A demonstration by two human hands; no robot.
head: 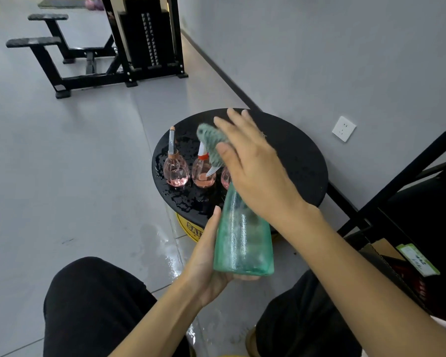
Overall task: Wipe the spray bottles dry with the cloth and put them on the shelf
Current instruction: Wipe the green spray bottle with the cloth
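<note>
My left hand [206,256] grips the base of a wet green translucent spray bottle [242,240], tilted with its top pointing away from me. My right hand [252,163] presses a grey-green cloth [211,143] over the bottle's spray head, which is hidden under the cloth and hand. Behind, on a round black wet stool top [294,155], stand pink clear spray bottles: one at the left [176,171], one in the middle [203,173], and a third [225,177] mostly hidden by my right hand.
A black metal shelf frame [402,181] rises at the right, with a cardboard box [386,256] at its foot. Water is pooled on the grey floor [170,256] by the stool. A black gym machine [129,47] stands far back. My knees sit at the bottom.
</note>
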